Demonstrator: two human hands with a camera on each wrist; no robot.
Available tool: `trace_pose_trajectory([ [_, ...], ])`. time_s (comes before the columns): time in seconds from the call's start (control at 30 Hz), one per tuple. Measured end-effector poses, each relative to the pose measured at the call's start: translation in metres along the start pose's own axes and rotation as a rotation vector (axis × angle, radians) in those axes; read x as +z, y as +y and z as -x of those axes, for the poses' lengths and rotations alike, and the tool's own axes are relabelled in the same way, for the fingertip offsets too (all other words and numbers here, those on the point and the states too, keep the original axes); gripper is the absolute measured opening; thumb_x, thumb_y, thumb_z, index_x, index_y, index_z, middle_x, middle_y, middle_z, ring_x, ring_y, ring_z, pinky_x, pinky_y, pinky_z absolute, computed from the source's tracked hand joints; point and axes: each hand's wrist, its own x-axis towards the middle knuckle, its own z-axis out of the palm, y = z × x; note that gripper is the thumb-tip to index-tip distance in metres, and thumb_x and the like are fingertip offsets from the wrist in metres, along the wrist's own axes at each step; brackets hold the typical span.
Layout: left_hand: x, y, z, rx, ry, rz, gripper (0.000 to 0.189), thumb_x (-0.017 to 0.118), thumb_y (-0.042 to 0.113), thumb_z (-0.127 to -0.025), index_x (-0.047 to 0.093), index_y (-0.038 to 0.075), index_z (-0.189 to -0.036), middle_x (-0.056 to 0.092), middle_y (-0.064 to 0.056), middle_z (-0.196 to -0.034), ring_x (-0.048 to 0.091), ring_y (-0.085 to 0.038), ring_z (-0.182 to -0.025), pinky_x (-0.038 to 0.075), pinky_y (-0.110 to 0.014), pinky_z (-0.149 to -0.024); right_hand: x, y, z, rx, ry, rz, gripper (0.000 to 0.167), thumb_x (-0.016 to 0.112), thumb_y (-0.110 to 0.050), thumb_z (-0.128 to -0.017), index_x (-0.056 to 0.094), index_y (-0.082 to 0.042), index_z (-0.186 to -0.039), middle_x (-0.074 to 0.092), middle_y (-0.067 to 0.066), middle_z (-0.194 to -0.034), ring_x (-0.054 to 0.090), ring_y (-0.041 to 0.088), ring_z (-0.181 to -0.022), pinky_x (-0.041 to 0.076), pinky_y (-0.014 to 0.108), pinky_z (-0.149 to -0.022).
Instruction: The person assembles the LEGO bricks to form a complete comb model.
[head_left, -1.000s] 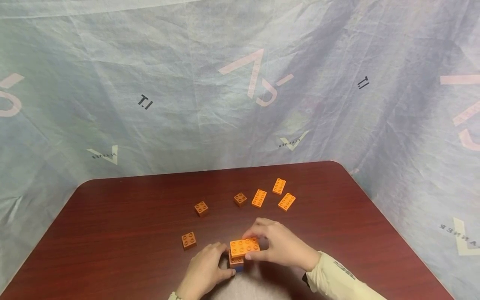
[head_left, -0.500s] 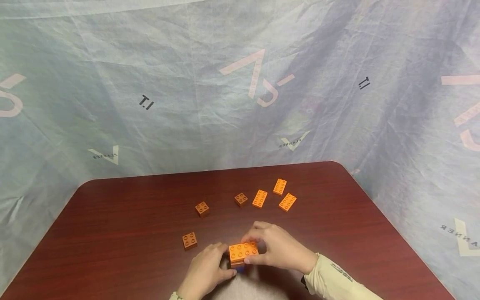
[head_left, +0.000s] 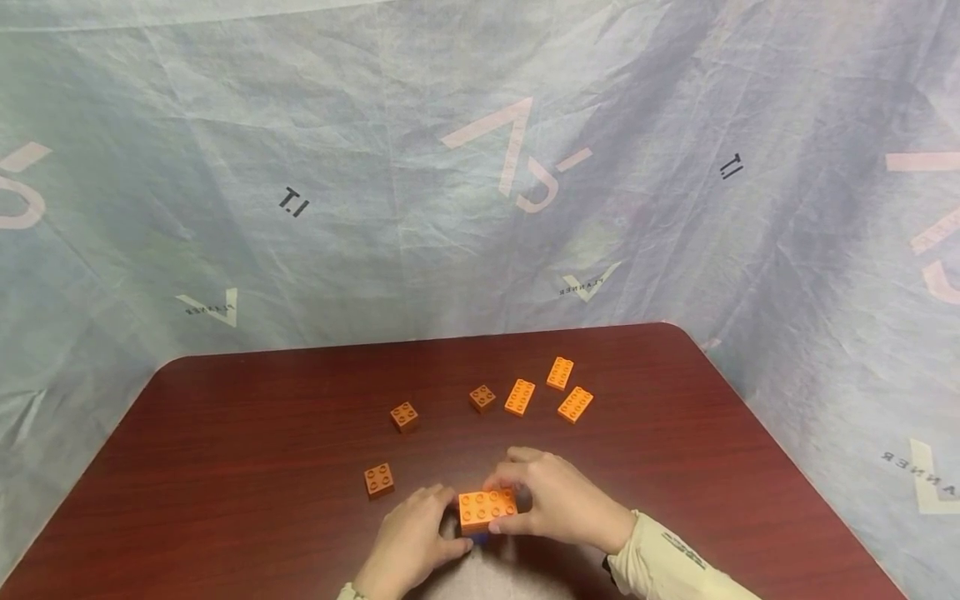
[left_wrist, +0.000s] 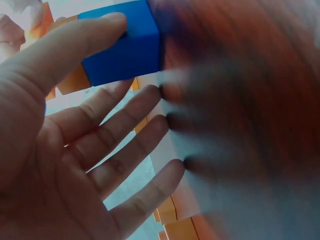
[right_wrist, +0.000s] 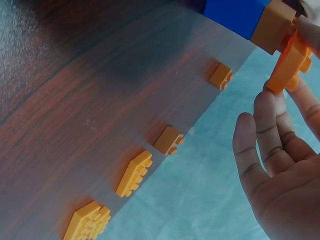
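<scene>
A blue brick (left_wrist: 135,52) stands on the table at the near middle, with a brown brick (right_wrist: 272,25) stacked on it. My left hand (head_left: 411,532) steadies the blue brick between thumb and index finger; the other fingers stretch out, tips down by the table. On top lies a flat orange eight-stud brick (head_left: 480,508), and its right end is pinched by the thumb and fingers of my right hand (head_left: 562,504). The right wrist view shows the orange brick against the brown one; whether it is fully seated I cannot tell.
Brown four-stud bricks (head_left: 378,481) lie at the left, a second brown brick (head_left: 404,417) farther back and a third brown brick (head_left: 482,398) at the middle. Flat orange bricks (head_left: 575,404) are at the back right. A printed cloth (head_left: 405,208) hangs behind the dark red table (head_left: 247,450).
My right hand has lowered the orange brick onto the brown one, hiding the studs that showed a second ago. My left hand has stayed in place.
</scene>
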Motion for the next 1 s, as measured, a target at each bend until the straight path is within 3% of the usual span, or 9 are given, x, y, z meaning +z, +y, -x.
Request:
trace_pose_trajectory([
  [0.2, -0.001, -0.001, 0.0, -0.005, -0.004, -0.009, 0.049, 0.091, 0.032, -0.073, 0.069, 0.004, -0.106, 0.07, -0.015, -0.112, 0.066, -0.037, -0.104, 0.054, -0.056, -0.084, 0.0, -0.001, -0.001, -0.031, 0.013, -0.02, 0.029, 0.087, -0.035, -0.081, 0.075, -0.025, -0.105, 0.055, -0.015, -0.09, 0.051, 0.006, -0.072, 0.044, 0.022, -0.068],
  [0.47, 0.001, 0.001, -0.001, -0.011, -0.003, -0.009, 0.05, 0.091, 0.032, -0.073, 0.069, 0.004, -0.107, 0.068, -0.019, -0.118, 0.064, -0.04, -0.109, 0.053, -0.059, -0.087, -0.002, -0.002, 0.0, -0.025, 0.016, -0.014, 0.03, 0.088, -0.035, -0.079, 0.075, -0.026, -0.105, 0.052, -0.015, -0.087, 0.048, 0.004, -0.069, 0.042, 0.021, -0.065],
  [0.6, 0.001, 0.0, 0.002, -0.011, -0.015, 0.019, 0.061, 0.09, 0.033, -0.074, 0.067, -0.001, -0.118, 0.065, -0.025, -0.126, 0.06, -0.045, -0.117, 0.049, -0.063, -0.093, -0.002, -0.002, 0.0, -0.015, 0.008, -0.033, 0.03, 0.088, -0.032, -0.079, 0.075, -0.026, -0.105, 0.052, -0.016, -0.087, 0.047, 0.002, -0.069, 0.043, 0.021, -0.064],
  [0.7, -0.002, -0.002, 0.006, 0.029, -0.004, 0.089, 0.068, 0.09, 0.038, -0.075, 0.063, 0.003, -0.127, 0.064, -0.02, -0.13, 0.059, -0.043, -0.12, 0.048, -0.064, -0.094, -0.002, -0.001, 0.0, -0.021, 0.008, -0.042, 0.029, 0.088, -0.031, -0.079, 0.075, -0.026, -0.104, 0.052, -0.015, -0.086, 0.047, 0.001, -0.067, 0.043, 0.02, -0.064],
  [0.83, -0.012, 0.0, 0.012, 0.112, 0.077, 0.17, 0.064, 0.086, 0.046, -0.078, 0.063, 0.015, -0.128, 0.066, -0.001, -0.127, 0.063, -0.031, -0.116, 0.052, -0.058, -0.09, -0.002, 0.0, -0.001, -0.041, 0.016, -0.037, 0.028, 0.089, -0.03, -0.078, 0.075, -0.026, -0.102, 0.052, -0.015, -0.085, 0.049, 0.003, -0.066, 0.043, 0.019, -0.062],
  [1.0, -0.023, 0.006, 0.012, 0.184, 0.201, 0.087, 0.038, 0.084, 0.043, -0.081, 0.071, 0.022, -0.109, 0.067, 0.011, -0.114, 0.066, -0.018, -0.106, 0.056, -0.046, -0.085, -0.002, 0.0, -0.001, -0.056, 0.024, -0.033, 0.028, 0.09, -0.029, -0.078, 0.075, -0.025, -0.101, 0.052, -0.015, -0.085, 0.05, 0.003, -0.066, 0.042, 0.018, -0.062],
])
